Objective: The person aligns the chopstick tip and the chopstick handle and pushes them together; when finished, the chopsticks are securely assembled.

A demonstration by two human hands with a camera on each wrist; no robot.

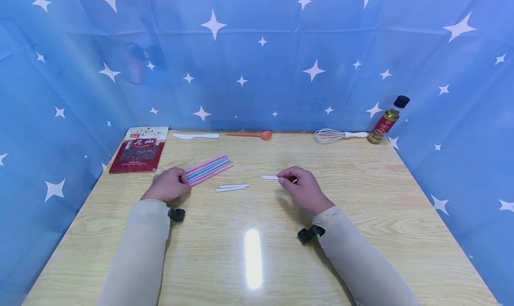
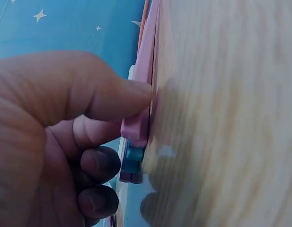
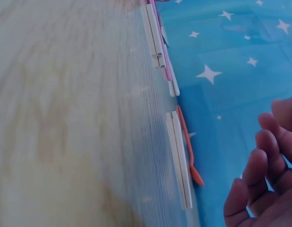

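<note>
My left hand [image 1: 168, 184] pinches the near end of a pink chopstick [image 2: 138, 113] between thumb and forefinger, at the left end of a bundle of pink and teal chopsticks [image 1: 210, 168] lying slantwise on the table. The other fingers curl below, beside the teal chopstick ends [image 2: 134, 158]. My right hand [image 1: 301, 185] hovers at the right end of a pair of short white sticks [image 1: 268, 177]. In the right wrist view its loosely bent fingers [image 3: 256, 165] stand apart from those white sticks [image 3: 179, 161]. Another pair of short white sticks [image 1: 233, 188] lies between the hands.
Along the table's back edge lie a red seasoning packet [image 1: 138, 150], a white knife [image 1: 196, 136], an orange spoon [image 1: 265, 135] and a whisk [image 1: 331, 135]. An oil bottle [image 1: 383, 126] stands at the back right. A blue starred curtain [image 1: 257, 74] surrounds the wooden table [image 1: 209, 252].
</note>
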